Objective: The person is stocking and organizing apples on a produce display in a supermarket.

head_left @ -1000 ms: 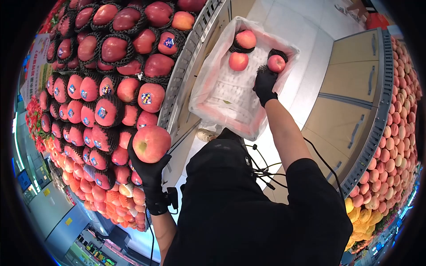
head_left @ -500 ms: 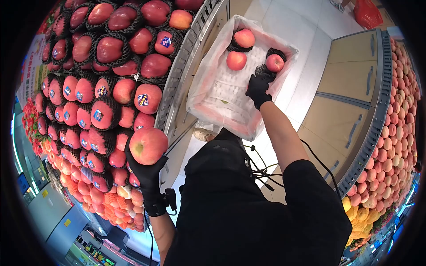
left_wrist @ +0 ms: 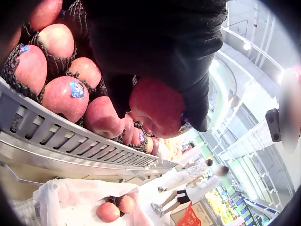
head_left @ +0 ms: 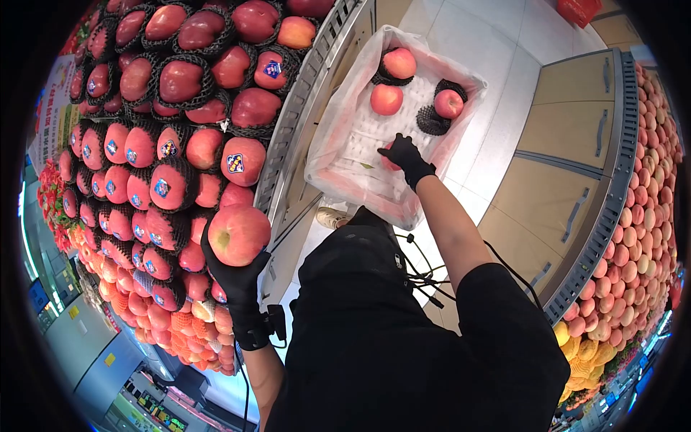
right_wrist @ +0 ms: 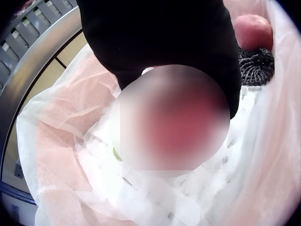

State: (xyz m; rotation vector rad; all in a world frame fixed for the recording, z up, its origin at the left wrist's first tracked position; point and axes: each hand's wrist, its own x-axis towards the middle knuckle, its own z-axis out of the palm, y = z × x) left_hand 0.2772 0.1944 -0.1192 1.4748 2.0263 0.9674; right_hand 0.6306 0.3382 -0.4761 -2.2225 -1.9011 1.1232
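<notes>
- I'm watching the black-gloved left hand (head_left: pixel 236 284) grasping a large apple (head_left: pixel 238 235), holding it beside the display apples (head_left: pixel 171 183).
- I'm seeing the right hand (head_left: pixel 409 158), also gloved, curling round a crate apple (head_left: pixel 391 159) low in the lined crate (head_left: pixel 356 184); my right wrist view is blurring the fruit, so I'm not judging how firmly.
- 3 other apples (head_left: pixel 386 100) are lying farther up that crate, a black foam net (head_left: pixel 432 121) sitting just beside the rightmost.
- Squeezing too hard could be bruising the crate apple, since I'm spotting no net on its visible part; releasing it carelessly could be sending it rolling into a neighbour.
- Up left, smooth skin could be slipping, the large apple knocking the display or dropping past the metal rail (head_left: pixel 285 133).
- I'm also minding the cables (head_left: pixel 432 283) near the crate, which could be snagging during a reach.
</notes>
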